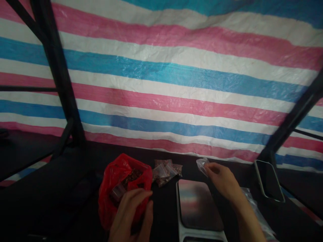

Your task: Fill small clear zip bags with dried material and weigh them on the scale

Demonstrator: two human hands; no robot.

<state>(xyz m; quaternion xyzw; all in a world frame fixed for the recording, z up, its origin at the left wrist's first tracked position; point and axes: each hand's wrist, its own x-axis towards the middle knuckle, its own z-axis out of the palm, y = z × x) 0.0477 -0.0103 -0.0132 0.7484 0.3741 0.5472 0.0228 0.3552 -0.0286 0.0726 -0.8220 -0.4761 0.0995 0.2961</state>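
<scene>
Left hand (131, 215) rests on the red bag (118, 188) left of the scale (199, 208), fingers closed on its rim. Right hand (222, 179) hangs behind the scale, fingers pinching a clear pouch (202, 164). Filled pouches (165, 171) lie between bag and scale on the worktop (63, 201). Phone (268, 179) lies right of the scale.

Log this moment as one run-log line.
left hand: on red bag | right hand: holds clear pouch | scale: bare | filled pouches: behind
</scene>
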